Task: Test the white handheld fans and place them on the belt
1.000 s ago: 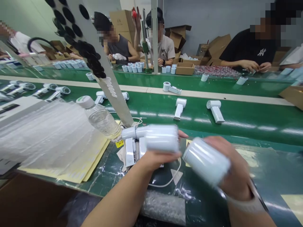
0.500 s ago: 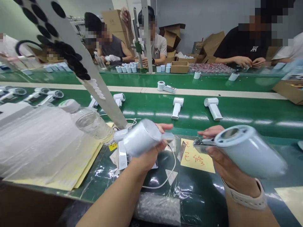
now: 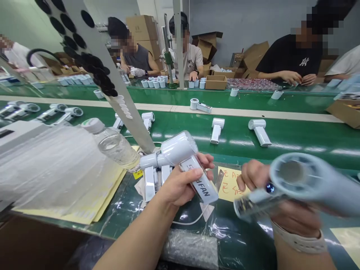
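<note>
- The white fan (image 3: 184, 150) at the centre of the frame overlaps the fans (image 3: 150, 183) behind it, on the desk (image 3: 244, 240); a low swing toward the left could knock them, since there seems little room.
- The second fan (image 3: 317, 183), at the right of the frame, is blurred; its handle appears uncovered, with dark parts showing, so a bump or careless squeeze might disturb them.
- Smooth shells could slip if either hold loosens.
- The white cable (image 3: 187, 223), lower centre, could snag a fan set down there.
- Left grip (image 3: 181, 183): closed around the lettered handle, thumb along its face, fingertips coming round the far side.
- Right grip (image 3: 298, 217): wrapped around the second fan near where handle meets barrel; exact finger contact is too blurred to tell.
</note>
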`<state>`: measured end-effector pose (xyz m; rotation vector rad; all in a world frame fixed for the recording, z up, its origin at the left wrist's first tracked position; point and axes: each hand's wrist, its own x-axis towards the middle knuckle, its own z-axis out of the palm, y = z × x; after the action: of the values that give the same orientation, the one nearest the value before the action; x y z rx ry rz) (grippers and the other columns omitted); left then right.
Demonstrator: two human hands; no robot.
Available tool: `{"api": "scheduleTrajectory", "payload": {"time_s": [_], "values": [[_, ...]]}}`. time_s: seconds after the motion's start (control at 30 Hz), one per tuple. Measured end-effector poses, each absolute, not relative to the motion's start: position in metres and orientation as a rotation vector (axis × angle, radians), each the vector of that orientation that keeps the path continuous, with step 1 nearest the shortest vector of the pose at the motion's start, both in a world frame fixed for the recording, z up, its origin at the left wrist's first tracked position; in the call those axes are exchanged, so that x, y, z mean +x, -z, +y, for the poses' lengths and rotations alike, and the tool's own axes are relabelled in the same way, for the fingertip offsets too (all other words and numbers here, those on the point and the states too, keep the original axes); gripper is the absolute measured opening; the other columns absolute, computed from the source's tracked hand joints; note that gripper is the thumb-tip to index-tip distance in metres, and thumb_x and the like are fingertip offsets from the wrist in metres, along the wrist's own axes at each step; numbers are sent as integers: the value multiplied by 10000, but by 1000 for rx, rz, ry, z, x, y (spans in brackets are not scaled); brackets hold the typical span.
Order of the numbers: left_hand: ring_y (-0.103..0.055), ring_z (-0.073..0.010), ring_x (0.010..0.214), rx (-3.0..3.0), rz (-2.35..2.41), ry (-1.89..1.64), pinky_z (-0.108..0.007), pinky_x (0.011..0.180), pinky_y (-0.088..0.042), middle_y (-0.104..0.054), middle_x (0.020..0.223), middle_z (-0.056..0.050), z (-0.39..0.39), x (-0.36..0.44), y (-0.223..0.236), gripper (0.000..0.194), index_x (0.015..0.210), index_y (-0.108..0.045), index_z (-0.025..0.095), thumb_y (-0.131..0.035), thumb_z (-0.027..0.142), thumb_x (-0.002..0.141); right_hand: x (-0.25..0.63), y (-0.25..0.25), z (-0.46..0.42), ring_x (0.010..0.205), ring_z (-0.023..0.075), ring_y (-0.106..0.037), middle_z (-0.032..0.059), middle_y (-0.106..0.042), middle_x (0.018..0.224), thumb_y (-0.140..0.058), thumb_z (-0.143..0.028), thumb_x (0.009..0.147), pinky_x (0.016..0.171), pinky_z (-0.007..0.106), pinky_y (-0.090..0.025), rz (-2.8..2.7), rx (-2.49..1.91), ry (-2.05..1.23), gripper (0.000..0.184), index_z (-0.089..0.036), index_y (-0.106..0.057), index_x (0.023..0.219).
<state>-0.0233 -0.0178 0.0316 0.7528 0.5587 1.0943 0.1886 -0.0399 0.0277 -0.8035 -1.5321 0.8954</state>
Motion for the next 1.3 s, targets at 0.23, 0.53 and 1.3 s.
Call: {"api": "scheduleTrajectory", "payload": {"time_s": [0.23,0.53,1.3], "values": [[-619,-186,717,1005,562,-1176,-400,751,-531,-623,737,2,-20,-24,-34,313,802,-576,234,-809,416,698,186,-37,-37,794,233,-650,7,-647,783,-729,-431,835,888,495,-538,-1339,-687,-1046,179,-287,-656,912],[-599,-153,788,1182,758,-1402,-307,783,-499,-637,787,15,-13,-18,-25,246,886,-678,248,-818,192,692,175,-38,-43,729,215,-598,23,-622,798,-792,-487,771,627,382,-534,-1198,-839,-1223,285,-279,-689,936],[-664,-206,571,651,881,-1047,-306,506,-532,-706,698,-52,-10,-4,-11,717,1031,-617,168,-773,716,596,149,-18,-26,741,226,-684,38,-706,891,-492,-381,913,647,390,-588,-578,-918,-1694,302,-243,-577,1167]]}}
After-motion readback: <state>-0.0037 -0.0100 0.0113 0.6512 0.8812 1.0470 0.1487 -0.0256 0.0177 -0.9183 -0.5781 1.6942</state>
